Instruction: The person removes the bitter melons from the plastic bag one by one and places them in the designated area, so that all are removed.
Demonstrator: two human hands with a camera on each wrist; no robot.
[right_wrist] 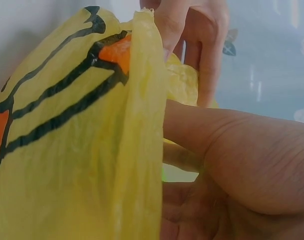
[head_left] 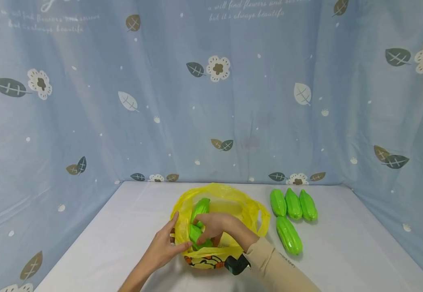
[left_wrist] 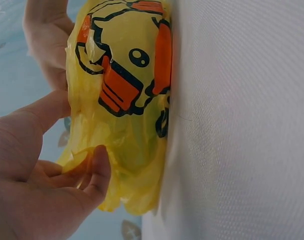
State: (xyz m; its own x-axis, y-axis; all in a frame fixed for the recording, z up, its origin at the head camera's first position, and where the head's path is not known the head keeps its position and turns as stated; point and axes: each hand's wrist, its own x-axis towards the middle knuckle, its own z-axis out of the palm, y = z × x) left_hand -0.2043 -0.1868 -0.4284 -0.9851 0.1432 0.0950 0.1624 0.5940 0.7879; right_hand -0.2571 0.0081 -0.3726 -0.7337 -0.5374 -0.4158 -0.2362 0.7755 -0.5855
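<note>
A yellow plastic bag [head_left: 229, 190] with a printed cartoon figure lies on the white table, its mouth open. My left hand [head_left: 164, 245] holds the bag's left rim; in the left wrist view its fingers [left_wrist: 99, 172] curl at the yellow film. Inside the bag lie two green, ridged, cucumber-like vegetables, one farther back [head_left: 201, 207] and one nearer [head_left: 195, 233]. My right hand [head_left: 213, 227] reaches into the bag, thumb and fingers around the nearer vegetable. In the right wrist view the bag's wall hides most of these fingers.
Right of the bag, three similar green vegetables [head_left: 293, 205] lie side by side, with another [head_left: 289, 235] in front of them. The white table [head_left: 124, 227] meets a blue patterned curtain [head_left: 233, 101] at its back and sides. A loose bag handle [head_left: 264, 219] points right.
</note>
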